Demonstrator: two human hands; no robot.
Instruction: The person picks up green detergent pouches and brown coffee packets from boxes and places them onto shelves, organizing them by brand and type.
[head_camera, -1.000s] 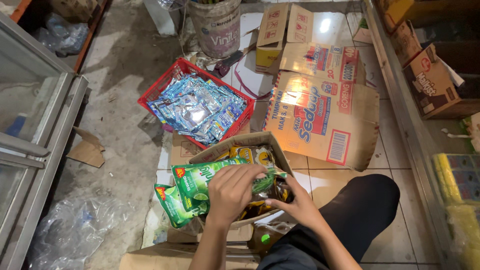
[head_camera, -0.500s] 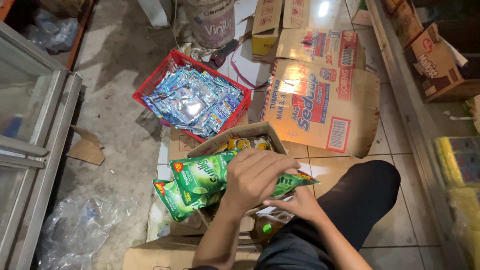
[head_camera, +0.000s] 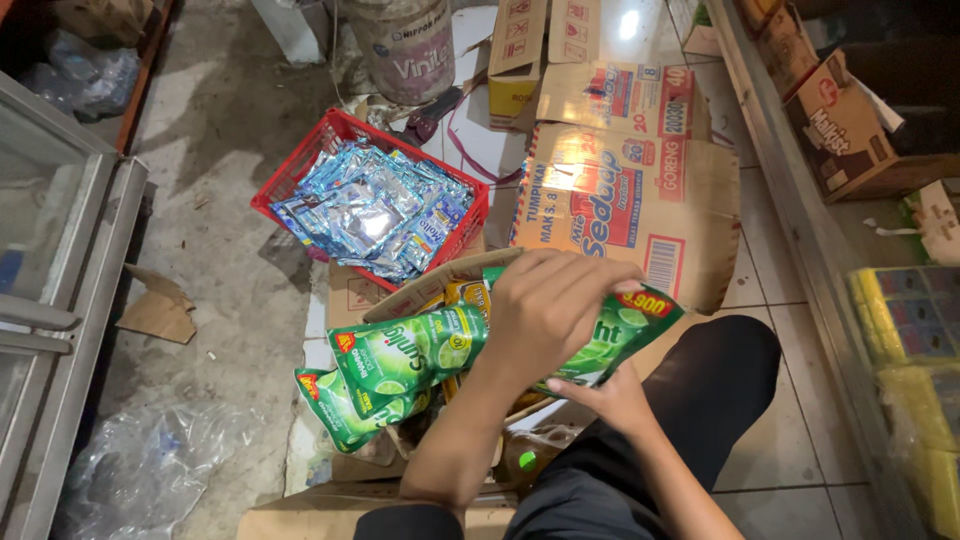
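My left hand is closed over the top of a bundle of green refill pouches, holding them flat above an open brown cardboard box. My right hand grips the same bundle from below at its right end, where one green pouch sticks out. More pouches fan out to the left over the box's edge. Yellow packets show inside the box, mostly hidden by the pouches and my hands. My knee in black trousers is beside the box.
A red plastic basket full of blue and silver sachets stands beyond the box. Flattened cartons lie on the tiled floor to the right. A paint bucket, a glass cabinet, crumpled plastic and shelves with boxes surround the spot.
Both hands have risen out of the box with the green pouches. My left hand has slid right along the top of the bundle, and more of the pouches now shows.
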